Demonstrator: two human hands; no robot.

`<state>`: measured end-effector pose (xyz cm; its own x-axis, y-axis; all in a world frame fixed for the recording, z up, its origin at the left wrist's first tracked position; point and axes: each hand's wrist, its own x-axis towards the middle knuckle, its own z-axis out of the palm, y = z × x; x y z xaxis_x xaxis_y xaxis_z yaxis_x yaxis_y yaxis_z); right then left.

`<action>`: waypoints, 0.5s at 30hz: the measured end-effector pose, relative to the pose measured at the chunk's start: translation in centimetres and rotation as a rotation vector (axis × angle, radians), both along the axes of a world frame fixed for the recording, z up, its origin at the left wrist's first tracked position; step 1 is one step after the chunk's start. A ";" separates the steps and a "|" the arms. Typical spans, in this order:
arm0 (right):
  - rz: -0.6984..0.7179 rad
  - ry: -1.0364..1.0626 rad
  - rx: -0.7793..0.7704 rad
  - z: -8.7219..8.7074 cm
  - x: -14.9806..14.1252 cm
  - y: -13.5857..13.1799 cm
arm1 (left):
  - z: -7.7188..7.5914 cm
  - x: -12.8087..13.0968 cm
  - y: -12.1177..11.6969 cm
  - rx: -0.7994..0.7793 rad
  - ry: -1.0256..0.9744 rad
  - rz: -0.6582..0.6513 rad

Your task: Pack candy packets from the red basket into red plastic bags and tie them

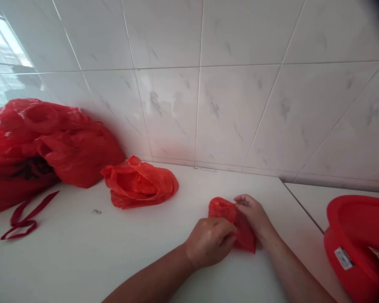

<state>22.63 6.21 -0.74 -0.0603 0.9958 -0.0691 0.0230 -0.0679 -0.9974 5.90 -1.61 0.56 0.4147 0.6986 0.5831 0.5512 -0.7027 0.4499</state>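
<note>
A small red plastic bag lies on the white tabletop between my two hands. My left hand is closed in a pinch over the bag's near left side, its fingertips partly hidden behind the knuckles. At the bag's right edge, my right hand has its thumb and curled fingers closed on the plastic near the top. Further left sits another red plastic bag, crumpled, its mouth gaping and facing me.
Large stuffed red bags lean by the tiled wall at the left. In front of them lies a dark red ribbon. On the right stand red plastic baskets, past a seam in the white table.
</note>
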 end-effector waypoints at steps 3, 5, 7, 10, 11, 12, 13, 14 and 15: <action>0.013 0.012 0.017 0.1 -0.4 -0.2 | 0.0 0.2 -0.2 0.028 -0.040 0.015; 0.033 -0.021 0.021 0.2 -0.5 -0.3 | 0.0 0.4 -0.3 0.039 -0.043 0.035; 0.034 -0.074 0.048 0.1 -0.3 -0.2 | 0.1 0.7 -0.3 0.046 -0.044 0.073; 0.008 -0.076 0.070 -0.5 0.8 0.2 | -0.3 0.7 0.1 0.057 -0.028 0.142; 0.005 -0.030 0.031 -0.8 1.2 0.5 | -0.7 0.6 0.3 0.054 -0.007 0.160; -0.004 0.042 -0.004 -1.1 1.6 0.8 | -1.1 0.5 0.6 0.047 0.018 0.176; -0.028 0.110 -0.034 -1.4 2.0 1.1 | -1.6 0.4 0.9 0.037 0.041 0.185; -0.055 0.190 -0.052 -1.5 2.3 1.4 | -2.1 0.2 1.2 0.026 0.054 0.186; -0.068 0.238 -0.057 -1.7 2.5 1.6 | -2.5 0.1 1.5 0.017 0.059 0.166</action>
<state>25.17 7.83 -2.39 -0.0142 0.9930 -0.1173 -0.2191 -0.1175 -0.9686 6.00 -0.07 -1.97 0.3281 0.7504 0.5738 0.6856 -0.6070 0.4018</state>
